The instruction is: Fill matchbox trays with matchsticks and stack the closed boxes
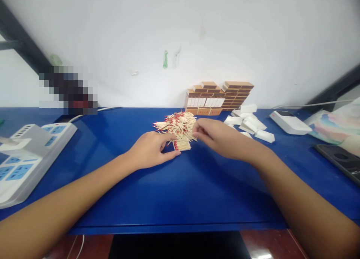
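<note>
My left hand (150, 149) grips the left end of a small matchbox tray (186, 149) between thumb and fingers. Red-headed matches (181, 144) lie side by side in the tray, heads to the left. Just behind it is a loose pile of matches (180, 125), sticks pointing many ways. My right hand (209, 133) is at the pile's right edge, above and right of the tray, its fingers pinched together. What those fingertips hold, if anything, is too small to make out.
Matchboxes (236, 92) are stacked against the wall. White empty trays (251, 124) lie scattered at right, near a white device (289, 122), a black phone (337, 159) and a colourful plastic bag (334, 120). A white power strip (28, 176) sits on the blue table (168, 199) at left.
</note>
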### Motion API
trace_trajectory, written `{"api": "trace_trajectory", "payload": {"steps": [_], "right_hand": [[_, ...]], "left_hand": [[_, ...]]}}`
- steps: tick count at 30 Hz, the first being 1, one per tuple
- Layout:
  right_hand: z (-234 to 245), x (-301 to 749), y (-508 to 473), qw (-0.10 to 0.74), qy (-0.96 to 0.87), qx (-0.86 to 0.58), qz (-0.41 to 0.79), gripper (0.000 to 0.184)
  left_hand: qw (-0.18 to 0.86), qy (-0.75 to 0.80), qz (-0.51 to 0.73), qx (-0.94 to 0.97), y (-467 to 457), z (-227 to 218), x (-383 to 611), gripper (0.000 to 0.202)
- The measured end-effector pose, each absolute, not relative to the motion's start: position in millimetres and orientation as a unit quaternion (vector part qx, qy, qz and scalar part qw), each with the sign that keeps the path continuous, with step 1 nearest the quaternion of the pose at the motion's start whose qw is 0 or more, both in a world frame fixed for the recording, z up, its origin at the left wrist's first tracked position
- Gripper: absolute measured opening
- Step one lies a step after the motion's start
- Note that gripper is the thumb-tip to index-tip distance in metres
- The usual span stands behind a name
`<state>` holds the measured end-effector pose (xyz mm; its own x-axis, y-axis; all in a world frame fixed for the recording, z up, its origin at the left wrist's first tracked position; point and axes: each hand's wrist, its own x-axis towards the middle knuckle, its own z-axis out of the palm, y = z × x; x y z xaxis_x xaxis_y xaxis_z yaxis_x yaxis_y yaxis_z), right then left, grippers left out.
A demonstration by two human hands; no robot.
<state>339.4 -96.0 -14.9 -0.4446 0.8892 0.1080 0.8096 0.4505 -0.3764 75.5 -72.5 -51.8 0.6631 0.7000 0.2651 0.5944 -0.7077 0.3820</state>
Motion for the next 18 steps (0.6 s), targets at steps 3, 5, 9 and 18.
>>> {"api": "trace_trajectory", "payload": {"steps": [3, 5, 9, 18], "right_hand": [[-17, 330, -102, 0.119, -0.849, -0.493, 0.149, 0.018], [-19, 326, -105, 0.094, -0.853, -0.495, 0.137, 0.018], [-21, 321, -107, 0.067, -0.863, -0.485, 0.128, 0.017], [-24, 320, -106, 0.080, -0.868, -0.469, 0.142, 0.016]], "left_hand": [[0.128, 0.356, 0.192, 0.906, -71, -52, 75, 0.039], [0.127, 0.352, 0.194, 0.907, -71, -52, 75, 0.039], [0.131, 0.350, 0.194, 0.907, -71, -53, 75, 0.039], [0.125, 0.341, 0.197, 0.911, -72, -53, 75, 0.039]]}}
